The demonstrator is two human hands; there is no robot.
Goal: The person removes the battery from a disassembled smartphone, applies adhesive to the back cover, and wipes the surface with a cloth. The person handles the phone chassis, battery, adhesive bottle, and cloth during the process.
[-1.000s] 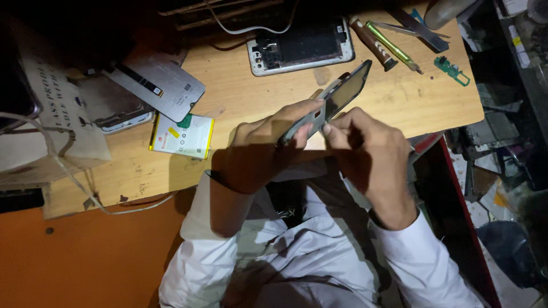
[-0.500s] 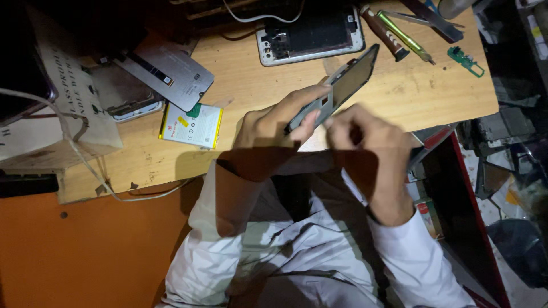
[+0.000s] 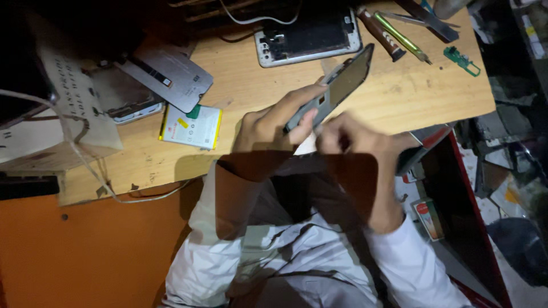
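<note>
At left on the wooden counter (image 3: 399,97) lie a grey back cover (image 3: 168,71) and a white battery (image 3: 190,126). Centre: the left hand (image 3: 274,122) has its fingers clamped on a dark phone panel (image 3: 337,85), held tilted above the counter edge. The right hand (image 3: 348,137) is pinched together at the panel's lower end — apparently a separating or prying step. Any further move calls for a steady grip. Whatever the right fingers pinch is hidden — too dark to identify.

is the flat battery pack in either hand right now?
No. The white and yellow battery pack lies on the wooden table, clear of the left hand and right hand, which hold the phone frame.
</note>
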